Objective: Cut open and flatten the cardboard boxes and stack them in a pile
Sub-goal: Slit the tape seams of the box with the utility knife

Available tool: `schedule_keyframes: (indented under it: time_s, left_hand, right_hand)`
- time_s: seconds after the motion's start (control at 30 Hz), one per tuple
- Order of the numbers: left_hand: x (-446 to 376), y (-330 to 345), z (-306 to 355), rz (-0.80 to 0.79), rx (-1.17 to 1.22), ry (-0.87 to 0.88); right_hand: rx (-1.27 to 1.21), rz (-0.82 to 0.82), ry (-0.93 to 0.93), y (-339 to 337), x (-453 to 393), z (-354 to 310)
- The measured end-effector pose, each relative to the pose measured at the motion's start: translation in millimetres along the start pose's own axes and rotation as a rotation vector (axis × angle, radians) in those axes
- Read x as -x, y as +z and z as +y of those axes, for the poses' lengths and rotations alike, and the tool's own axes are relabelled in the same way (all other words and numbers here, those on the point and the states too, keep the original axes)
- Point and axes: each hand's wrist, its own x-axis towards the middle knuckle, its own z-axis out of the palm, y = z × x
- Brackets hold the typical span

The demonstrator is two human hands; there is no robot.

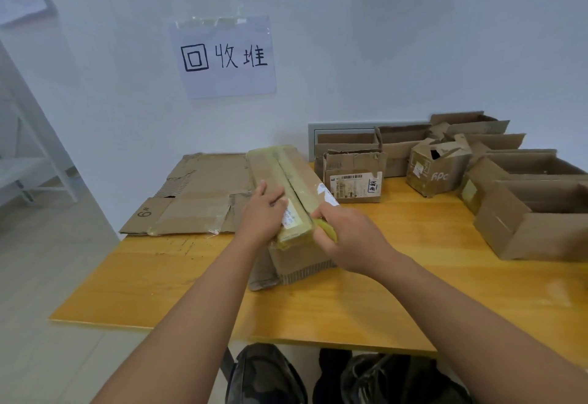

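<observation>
A long cardboard box [286, 181] sealed with yellowish tape lies in the middle of the wooden table [381, 292], its taped centre seam running away from me. My left hand [264, 211] presses down on the box's left top flap near the front end, fingers fairly straight. At the near end of the seam my right hand [346, 235] grips a yellow cutter [327, 228]; its blade is hidden. A pile of flattened cardboard [197, 193] marked "6#" lies at the back left of the table, just beside the box.
Several opened, unflattened boxes crowd the back right: a labelled one [353, 177], a crumpled printed one [437, 168] and a large one [534, 222] at the right edge. A handwritten paper sign [224, 56] hangs on the wall. Shoes [264, 375] show under the table's front edge.
</observation>
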Motion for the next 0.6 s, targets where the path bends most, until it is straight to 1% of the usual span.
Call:
schedule_keyframes:
  time_s: [0.23, 0.3, 0.33, 0.4, 0.47, 0.53, 0.6]
  left_hand:
    - [6.2, -3.8, 9.0, -0.014, -0.020, -0.007]
    - [7.6, -4.0, 10.6, -0.015, -0.009, -0.003]
    - [8.2, -3.6, 10.9, -0.012, 0.007, -0.005]
    - [7.6, -1.5, 10.2, -0.002, 0.049, -0.004]
    - [5.6, 2.0, 8.5, 0.016, 0.093, -0.010]
    - [5.2, 6.8, 8.2, 0.051, 0.144, -0.021]
    - [6.5, 13.2, 10.7, 0.087, 0.156, -0.033]
  right_hand:
    - [0.061, -0.019, -0.047, -11.2, 10.3, -3.9]
    - [0.013, -0.031, -0.050, -19.6, 8.6, -3.0]
    - [-0.079, -0.011, -0.033, -25.2, 7.7, -2.0]
    - [-0.233, 0.117, 0.004, -36.1, 4.8, 1.9]
    - [-0.290, 0.220, 0.043, -40.1, 2.2, 9.0]
    - [-0.255, 0.223, 0.075, -34.4, 1.1, 17.5]
    - [-0.148, 0.174, 0.087, -17.4, 3.3, 28.2]
